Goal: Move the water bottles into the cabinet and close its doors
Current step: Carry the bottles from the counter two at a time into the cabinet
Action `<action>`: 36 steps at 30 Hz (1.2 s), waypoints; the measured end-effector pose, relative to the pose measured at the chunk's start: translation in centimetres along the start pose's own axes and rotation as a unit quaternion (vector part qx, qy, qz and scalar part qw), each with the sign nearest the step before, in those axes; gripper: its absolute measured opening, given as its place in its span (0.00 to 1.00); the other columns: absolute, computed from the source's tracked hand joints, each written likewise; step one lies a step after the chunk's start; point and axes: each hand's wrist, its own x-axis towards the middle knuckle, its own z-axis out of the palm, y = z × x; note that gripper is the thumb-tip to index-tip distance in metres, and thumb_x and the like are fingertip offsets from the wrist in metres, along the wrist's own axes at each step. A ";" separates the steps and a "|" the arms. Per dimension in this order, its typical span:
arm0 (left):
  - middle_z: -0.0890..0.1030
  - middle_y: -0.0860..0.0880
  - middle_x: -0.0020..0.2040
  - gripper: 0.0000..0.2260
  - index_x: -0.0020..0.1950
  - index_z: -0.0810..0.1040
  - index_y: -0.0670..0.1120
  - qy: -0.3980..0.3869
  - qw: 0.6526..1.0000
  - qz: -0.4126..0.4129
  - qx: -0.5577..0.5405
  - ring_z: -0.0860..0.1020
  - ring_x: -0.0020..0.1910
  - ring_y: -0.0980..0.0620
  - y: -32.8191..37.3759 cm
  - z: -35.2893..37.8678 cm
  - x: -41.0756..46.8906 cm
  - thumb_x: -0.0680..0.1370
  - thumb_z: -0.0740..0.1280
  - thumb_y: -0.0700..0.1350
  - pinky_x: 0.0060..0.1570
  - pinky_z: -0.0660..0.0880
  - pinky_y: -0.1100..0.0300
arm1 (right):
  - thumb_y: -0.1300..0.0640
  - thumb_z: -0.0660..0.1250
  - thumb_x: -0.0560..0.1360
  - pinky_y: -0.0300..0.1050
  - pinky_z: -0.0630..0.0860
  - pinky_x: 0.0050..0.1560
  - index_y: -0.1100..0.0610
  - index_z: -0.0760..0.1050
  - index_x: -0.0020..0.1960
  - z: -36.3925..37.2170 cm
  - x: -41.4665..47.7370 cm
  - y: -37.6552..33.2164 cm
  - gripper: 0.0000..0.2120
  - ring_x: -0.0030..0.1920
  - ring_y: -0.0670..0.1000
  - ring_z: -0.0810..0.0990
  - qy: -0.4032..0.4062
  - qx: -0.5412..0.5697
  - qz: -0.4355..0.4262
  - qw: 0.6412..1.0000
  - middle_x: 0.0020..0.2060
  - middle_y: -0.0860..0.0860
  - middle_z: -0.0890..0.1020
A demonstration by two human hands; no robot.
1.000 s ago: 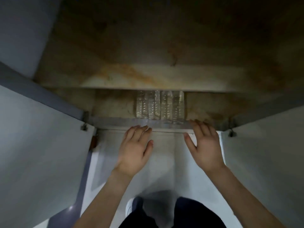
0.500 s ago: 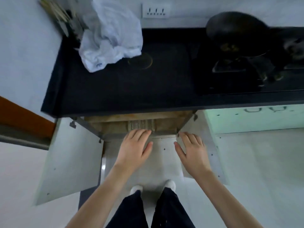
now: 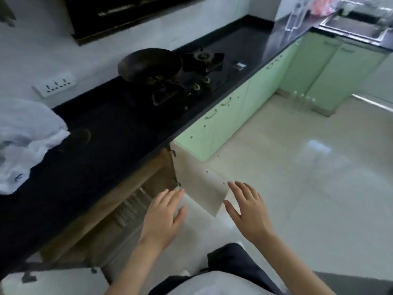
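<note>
Clear bottles (image 3: pixel 133 206) — wooden cabinet (image 3: pixel 100 211), flat doors (image 3: pixel 200 184) open

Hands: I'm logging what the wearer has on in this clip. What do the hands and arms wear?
Nothing that shows. The left hand and right hand have no gloves, rings or watch. The left forearm and right forearm are uncovered too, with no sleeve, band or marking in view.

Cabinet (image 3: pixel 127 184), wood-lined interior, open, clear water bottles (image 3: pixel 131 206) in a close row inside it, blurred, pale right door (image 3: pixel 197 184) swung wide, pale left door (image 3: pixel 55 282) likewise open.
</note>
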 end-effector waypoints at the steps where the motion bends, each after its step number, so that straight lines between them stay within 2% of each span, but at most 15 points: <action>1: 0.74 0.50 0.71 0.26 0.73 0.71 0.47 -0.008 1.000 0.015 -0.006 0.69 0.72 0.48 1.2 0.3 1.0 0.81 0.51 0.57 0.72 0.59 0.57 | 0.38 0.49 0.80 0.55 0.69 0.68 0.53 0.68 0.73 -0.6 -0.4 1.1 0.28 0.70 0.58 0.71 0.007 -0.002 0.017 1.000 0.68 0.52 0.75; 8: 0.77 0.50 0.68 0.24 0.71 0.74 0.46 -0.020 0.988 0.151 -0.016 0.72 0.69 0.50 11.6 3.1 13.1 0.81 0.53 0.56 0.71 0.61 0.58 | 0.41 0.53 0.80 0.55 0.72 0.64 0.57 0.72 0.70 -6.1 0.6 11.8 0.27 0.66 0.59 0.73 0.109 0.001 0.116 0.987 0.65 0.55 0.78; 12: 0.82 0.48 0.59 0.20 0.64 0.79 0.43 -0.011 0.980 0.198 -0.023 0.78 0.59 0.49 18.6 7.3 20.1 0.80 0.57 0.53 0.61 0.73 0.56 | 0.42 0.55 0.80 0.56 0.73 0.62 0.59 0.74 0.69 -7.8 1.6 20.6 0.27 0.64 0.58 0.75 0.125 0.010 0.167 0.978 0.62 0.54 0.80; 14: 0.83 0.48 0.56 0.20 0.62 0.80 0.42 -0.026 0.977 0.211 -0.028 0.79 0.56 0.48 22.2 9.9 22.8 0.80 0.58 0.52 0.58 0.75 0.54 | 0.42 0.55 0.80 0.56 0.74 0.62 0.59 0.74 0.68 -8.6 1.9 24.9 0.27 0.64 0.58 0.76 0.123 0.011 0.188 0.974 0.61 0.54 0.80; 19: 0.83 0.48 0.57 0.20 0.62 0.80 0.43 -0.071 0.971 0.224 -0.045 0.80 0.56 0.47 31.8 15.4 29.3 0.80 0.57 0.53 0.57 0.76 0.53 | 0.42 0.55 0.79 0.55 0.77 0.59 0.60 0.76 0.66 -13.4 3.5 34.8 0.26 0.60 0.57 0.78 0.142 0.006 0.244 0.959 0.58 0.54 0.82; 24: 0.82 0.47 0.58 0.21 0.63 0.80 0.42 -0.053 0.962 0.260 -0.066 0.79 0.58 0.46 39.2 16.9 37.8 0.80 0.57 0.53 0.57 0.77 0.51 | 0.43 0.55 0.79 0.53 0.76 0.58 0.60 0.76 0.66 -18.2 8.4 42.6 0.26 0.59 0.56 0.77 0.164 0.001 0.254 0.953 0.57 0.54 0.81; 30: 0.82 0.47 0.60 0.21 0.65 0.79 0.42 -0.025 0.962 0.259 -0.079 0.78 0.61 0.46 42.4 19.7 49.3 0.80 0.57 0.53 0.60 0.77 0.50 | 0.43 0.55 0.80 0.51 0.75 0.59 0.59 0.75 0.66 -19.9 16.7 49.7 0.26 0.60 0.55 0.76 0.193 -0.001 0.243 0.951 0.59 0.52 0.80; 36: 0.82 0.47 0.61 0.22 0.65 0.79 0.43 -0.067 0.964 0.251 -0.064 0.78 0.61 0.47 41.6 24.1 61.9 0.80 0.56 0.54 0.60 0.76 0.51 | 0.42 0.54 0.79 0.50 0.75 0.58 0.58 0.75 0.66 -18.0 27.2 56.4 0.26 0.60 0.55 0.78 0.148 -0.004 0.260 0.954 0.58 0.52 0.81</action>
